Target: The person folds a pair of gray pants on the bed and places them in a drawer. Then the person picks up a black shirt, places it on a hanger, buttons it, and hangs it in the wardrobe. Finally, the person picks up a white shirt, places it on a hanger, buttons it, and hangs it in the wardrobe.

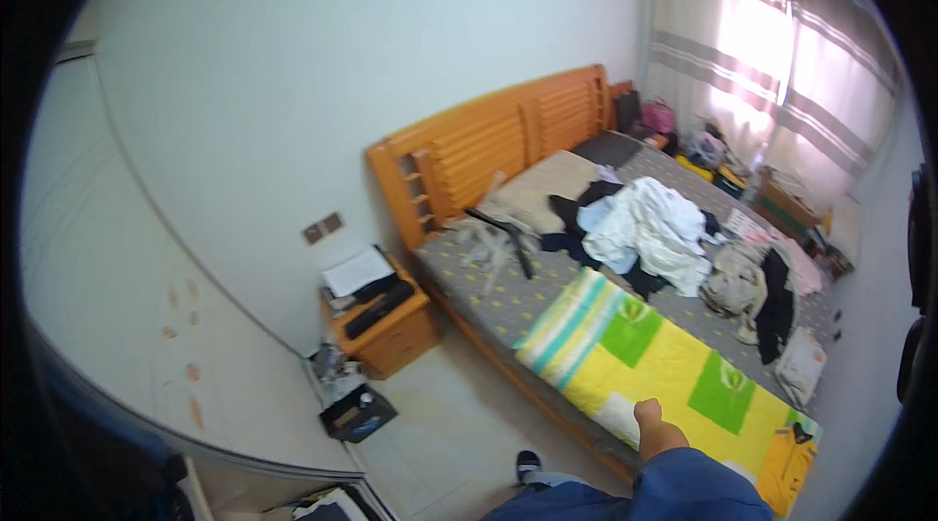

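Note:
My right hand (649, 416) reaches out from a blue sleeve (694, 487) at the lower edge, over the near side of the bed. Behind it lies a folded yellow, green and white quilt (674, 374), with striped ends and leaf patterns. I cannot tell whether the hand touches the quilt; its fingers are not clear, and nothing shows in its grip. A yellow-orange garment (785, 470) lies at the quilt's right end. Beyond the quilt is a heap of white cloth (650, 228) with dark clothes under it. My left hand is out of view.
The wooden headboard (489, 150) stands against the wall. A nightstand (396, 345) with papers and a black case is on the left, a black box (359, 415) on the floor beside it. More clothes (733, 282) lie on the bed's right; bags and a carton (785, 208) line the curtains.

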Demonstrator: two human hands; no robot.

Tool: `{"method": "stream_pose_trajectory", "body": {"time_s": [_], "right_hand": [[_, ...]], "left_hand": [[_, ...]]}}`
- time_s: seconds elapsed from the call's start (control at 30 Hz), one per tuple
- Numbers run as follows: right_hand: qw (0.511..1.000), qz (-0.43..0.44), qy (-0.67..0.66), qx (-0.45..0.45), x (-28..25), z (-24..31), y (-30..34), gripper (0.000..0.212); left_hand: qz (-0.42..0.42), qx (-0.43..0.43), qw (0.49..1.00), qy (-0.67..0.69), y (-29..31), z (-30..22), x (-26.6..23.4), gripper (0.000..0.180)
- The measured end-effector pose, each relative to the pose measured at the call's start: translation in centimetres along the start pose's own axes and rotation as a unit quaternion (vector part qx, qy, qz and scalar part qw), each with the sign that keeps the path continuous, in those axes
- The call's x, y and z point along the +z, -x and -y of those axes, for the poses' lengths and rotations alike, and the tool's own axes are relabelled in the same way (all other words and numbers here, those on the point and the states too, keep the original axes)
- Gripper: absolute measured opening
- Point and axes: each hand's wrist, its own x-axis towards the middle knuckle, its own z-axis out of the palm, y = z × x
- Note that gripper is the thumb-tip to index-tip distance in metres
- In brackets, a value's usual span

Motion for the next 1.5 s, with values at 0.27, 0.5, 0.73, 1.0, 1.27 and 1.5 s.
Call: {"method": "stream_pose_trajectory", "body": {"time_s": [0.27,0.5,0.73,1.0,1.27,1.5], "right_hand": [[0.977,0.213,-0.029,0.006,-1.4,-8.6,1.3,0.035],[0.911,0.351,-0.081,0.201,2.8,-10.5,11.7,0.033],[0.936,0.251,-0.112,0.219,-6.8,-5.5,17.4,0.050],[0.919,0.227,-0.127,0.295,-6.4,0.5,11.8,0.054],[0.879,0.182,-0.356,0.260,-5.4,17.6,3.9,0.052],[0.854,0.200,-0.343,0.337,-4.9,21.3,6.6,0.054]], "left_hand": [[0.117,0.090,0.987,0.069,-19.1,-22.0,0.4,0.047],[0.239,0.197,0.950,0.048,-31.0,-30.2,8.3,0.041],[0.327,0.256,0.904,-0.096,-43.5,-36.6,15.6,0.040],[0.379,0.114,0.917,-0.041,-60.3,-44.4,26.4,0.035],[0.308,0.146,0.936,-0.085,-77.3,-52.5,36.5,0.027],[0.265,0.111,0.953,-0.092,-84.4,-60.4,48.5,0.031]]}}
